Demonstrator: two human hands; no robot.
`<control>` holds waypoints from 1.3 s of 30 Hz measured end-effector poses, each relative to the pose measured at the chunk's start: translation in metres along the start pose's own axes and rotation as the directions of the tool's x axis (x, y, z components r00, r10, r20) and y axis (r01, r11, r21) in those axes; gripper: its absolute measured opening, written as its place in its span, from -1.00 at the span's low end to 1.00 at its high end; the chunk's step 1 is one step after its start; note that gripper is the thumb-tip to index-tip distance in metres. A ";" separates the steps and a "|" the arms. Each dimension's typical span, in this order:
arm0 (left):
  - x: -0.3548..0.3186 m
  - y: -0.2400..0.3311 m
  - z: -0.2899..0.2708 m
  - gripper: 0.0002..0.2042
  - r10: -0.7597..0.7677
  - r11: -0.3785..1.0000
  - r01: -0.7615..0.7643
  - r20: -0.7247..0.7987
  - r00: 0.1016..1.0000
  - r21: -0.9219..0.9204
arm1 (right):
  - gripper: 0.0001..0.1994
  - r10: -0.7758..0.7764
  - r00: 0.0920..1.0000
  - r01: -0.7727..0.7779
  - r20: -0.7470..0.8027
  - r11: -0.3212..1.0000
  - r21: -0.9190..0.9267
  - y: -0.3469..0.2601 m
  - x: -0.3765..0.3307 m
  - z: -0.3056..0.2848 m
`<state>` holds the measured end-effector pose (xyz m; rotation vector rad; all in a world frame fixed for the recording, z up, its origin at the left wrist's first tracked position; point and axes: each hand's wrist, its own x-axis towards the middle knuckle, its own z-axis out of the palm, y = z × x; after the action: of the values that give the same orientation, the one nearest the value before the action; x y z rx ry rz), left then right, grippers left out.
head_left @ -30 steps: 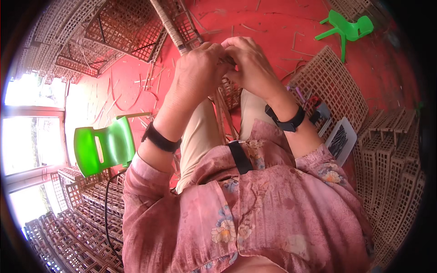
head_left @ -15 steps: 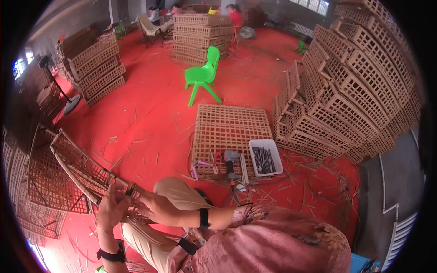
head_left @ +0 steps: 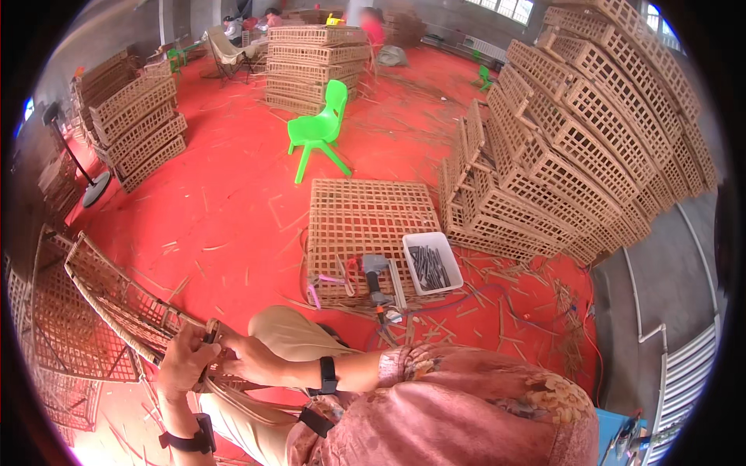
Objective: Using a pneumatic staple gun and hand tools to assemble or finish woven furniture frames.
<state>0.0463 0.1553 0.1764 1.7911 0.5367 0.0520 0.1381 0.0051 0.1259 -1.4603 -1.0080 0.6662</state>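
A woven lattice basket (head_left: pixel 132 299) with a wrapped rim leans at my left, its near corner against my lap. My left hand (head_left: pixel 185 359) is closed on that corner, thumb and fingers pinched together. Right beside it, my right hand (head_left: pixel 252 361) has its fingers bent at the same corner, close to the left fingers. Between the hands a short dark strip (head_left: pixel 210 335) shows at the rim. What the right fingertips hold is hidden by the fingers.
A flat lattice panel (head_left: pixel 365 210) lies ahead, bearing a nail gun (head_left: pixel 374 268), pink-handled scissors (head_left: pixel 315 291) and a white bin (head_left: pixel 453 281) of dark strips. Stacked lattice crates (head_left: pixel 575 147) rise at right. A green chair (head_left: pixel 318 124) stands beyond. Scraps litter the red floor.
The whole scene has shifted left in view as my head turned right. Both hands remain at the basket's corner, with the fingers shifted slightly.
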 end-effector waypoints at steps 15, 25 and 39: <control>0.002 -0.035 -0.015 -0.77 0.169 0.985 -0.164 0.107 0.980 -0.050 | -0.64 -0.063 0.973 0.090 -0.222 0.990 0.113 -0.007 -0.019 0.020; 0.005 -0.017 -0.010 -0.68 0.134 0.983 -0.143 0.080 0.988 0.118 | -0.74 -0.059 0.982 0.048 -0.180 0.997 -0.063 0.027 -0.005 0.021; 0.008 -0.012 -0.008 -0.69 0.034 0.969 -0.048 0.064 0.997 0.241 | -0.67 -0.040 0.982 0.066 -0.185 0.988 0.137 0.039 -0.012 0.023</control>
<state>0.0473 0.1675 0.1656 2.0355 0.4788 -0.0404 0.1207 0.0078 0.0827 -1.3381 -0.8382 0.5440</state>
